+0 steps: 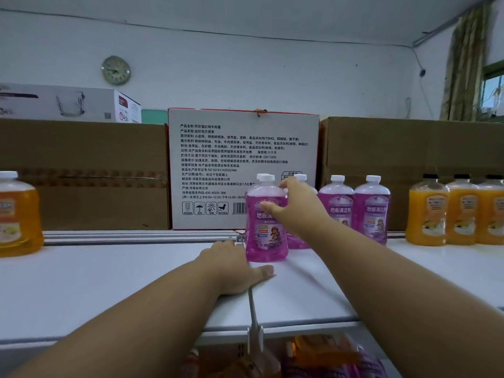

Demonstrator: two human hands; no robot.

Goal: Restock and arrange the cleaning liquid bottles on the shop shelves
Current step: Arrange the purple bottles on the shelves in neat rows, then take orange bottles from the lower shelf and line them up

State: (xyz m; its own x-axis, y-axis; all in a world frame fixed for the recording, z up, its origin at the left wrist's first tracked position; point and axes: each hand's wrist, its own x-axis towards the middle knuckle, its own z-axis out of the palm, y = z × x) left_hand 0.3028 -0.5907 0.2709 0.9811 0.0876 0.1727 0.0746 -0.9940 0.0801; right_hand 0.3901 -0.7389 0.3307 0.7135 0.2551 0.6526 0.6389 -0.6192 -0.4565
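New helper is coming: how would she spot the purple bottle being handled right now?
Find the white printed carton at the shelf's back. Before it stands the purple bottle, nearest the shelf's front. It alone is gripped by the right hand.

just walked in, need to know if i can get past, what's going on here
A person is stocking the top shelf. Their right hand grips the front purple floor cleaner bottle near its shoulder, while the left hand rests flat on the shelf beside its base. More purple bottles stand to the right, then orange bottles. Cartons line the back.
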